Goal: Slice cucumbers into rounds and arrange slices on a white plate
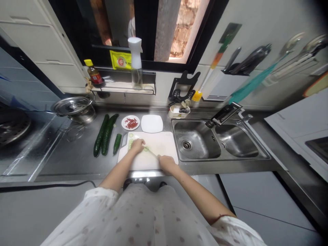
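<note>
My right hand (167,164) grips a knife (153,154) by its handle, low over the white cutting board (167,147). The thin blade points left and away from me, its tip by a pale green cucumber slice (146,149). Close to that tip, my left hand (138,146) has its fingers bent together; whatever is under them is hidden. Several cucumber slices (131,135) lie along the board's left side, partly covered by my left hand. Left of the board rests a cut cucumber piece (117,144), with two whole cucumbers (105,135) beyond it.
Behind the board are a small plate of red pieces (131,123) and a white square plate (152,123). A double sink (197,155) adjoins on the right. A lidded steel pot (87,112) stands back left. A shelf (123,86) holds bottles above the counter.
</note>
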Demonstrator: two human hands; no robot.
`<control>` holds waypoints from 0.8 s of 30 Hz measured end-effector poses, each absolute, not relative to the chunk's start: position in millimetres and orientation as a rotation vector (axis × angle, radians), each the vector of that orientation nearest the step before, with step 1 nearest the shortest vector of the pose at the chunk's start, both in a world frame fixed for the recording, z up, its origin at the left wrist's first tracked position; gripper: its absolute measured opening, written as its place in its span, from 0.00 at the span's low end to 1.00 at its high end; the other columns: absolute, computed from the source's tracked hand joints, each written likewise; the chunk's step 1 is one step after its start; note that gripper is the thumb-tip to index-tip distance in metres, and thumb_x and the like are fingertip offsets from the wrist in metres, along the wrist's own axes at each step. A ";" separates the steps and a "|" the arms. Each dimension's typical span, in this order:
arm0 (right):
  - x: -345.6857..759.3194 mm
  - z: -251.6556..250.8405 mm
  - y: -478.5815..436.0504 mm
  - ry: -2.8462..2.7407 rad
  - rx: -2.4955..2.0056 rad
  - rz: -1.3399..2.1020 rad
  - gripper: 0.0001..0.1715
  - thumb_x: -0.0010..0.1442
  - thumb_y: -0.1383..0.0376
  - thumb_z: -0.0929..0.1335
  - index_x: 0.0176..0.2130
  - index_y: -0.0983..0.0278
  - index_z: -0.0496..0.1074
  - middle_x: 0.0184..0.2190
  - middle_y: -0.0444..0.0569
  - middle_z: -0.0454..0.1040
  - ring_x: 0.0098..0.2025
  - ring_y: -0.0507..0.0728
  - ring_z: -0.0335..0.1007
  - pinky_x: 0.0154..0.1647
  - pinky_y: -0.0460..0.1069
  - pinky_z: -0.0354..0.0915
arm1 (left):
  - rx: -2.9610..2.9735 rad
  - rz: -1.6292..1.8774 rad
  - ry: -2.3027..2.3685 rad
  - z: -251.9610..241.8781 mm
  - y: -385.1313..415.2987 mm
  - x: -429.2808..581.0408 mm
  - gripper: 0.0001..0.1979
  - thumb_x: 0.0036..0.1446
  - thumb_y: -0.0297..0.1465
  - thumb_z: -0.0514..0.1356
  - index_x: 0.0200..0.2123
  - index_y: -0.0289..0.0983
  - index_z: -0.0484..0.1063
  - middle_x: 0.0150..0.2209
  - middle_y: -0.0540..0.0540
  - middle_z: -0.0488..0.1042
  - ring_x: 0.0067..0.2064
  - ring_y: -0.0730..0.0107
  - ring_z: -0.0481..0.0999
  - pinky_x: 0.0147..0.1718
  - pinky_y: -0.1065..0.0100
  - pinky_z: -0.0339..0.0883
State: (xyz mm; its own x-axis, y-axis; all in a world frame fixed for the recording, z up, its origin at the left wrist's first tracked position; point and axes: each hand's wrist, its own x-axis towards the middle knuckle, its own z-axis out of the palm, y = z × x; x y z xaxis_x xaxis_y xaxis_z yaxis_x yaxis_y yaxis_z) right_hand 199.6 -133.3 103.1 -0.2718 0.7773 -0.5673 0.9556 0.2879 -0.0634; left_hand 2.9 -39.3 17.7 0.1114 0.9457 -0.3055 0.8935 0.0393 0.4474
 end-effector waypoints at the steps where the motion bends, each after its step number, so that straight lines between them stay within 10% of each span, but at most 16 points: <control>1: 200.0 103.3 -134.3 2.133 1.556 -0.570 0.19 0.61 0.73 0.58 0.50 0.66 0.67 0.42 0.60 0.76 0.46 0.62 0.74 0.40 0.52 0.66 | 1.851 0.125 1.784 17.8 -39.3 3.0 0.12 0.49 0.27 0.64 0.40 0.39 0.75 0.42 0.45 0.76 0.45 0.64 0.72 0.43 0.69 0.63; 24: 225.2 85.5 -182.3 2.018 2.165 -0.779 0.18 0.67 0.60 0.57 0.53 0.62 0.62 0.37 0.50 0.77 0.39 0.56 0.71 0.34 0.46 0.53 | 2.044 0.188 1.859 19.1 -82.2 12.1 0.16 0.60 0.36 0.53 0.47 0.40 0.75 0.45 0.42 0.71 0.50 0.57 0.68 0.50 0.60 0.59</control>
